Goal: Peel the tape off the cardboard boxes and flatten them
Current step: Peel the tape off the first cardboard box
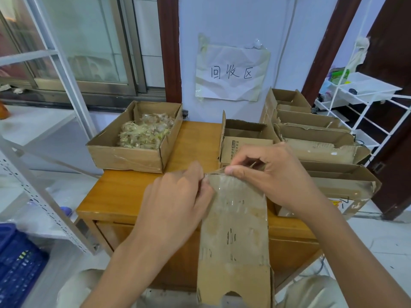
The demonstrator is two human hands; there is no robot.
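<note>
Holding one flattened cardboard box [233, 230] upright over the near edge of the wooden table [124, 192], two hands work at its top edge; its long axis runs near to far, top end pointing away. The left hand [175, 201] pinches the top left corner, and the right hand [266, 174] pinches a strip of clear tape [242, 168] at the top. One open box of tape scraps [135, 138] sits far left; about five open boxes [311, 138] stand far right

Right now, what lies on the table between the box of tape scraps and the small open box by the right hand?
Head view: only bare wooden table between the scrap box and small open box; nothing stands there.
</note>
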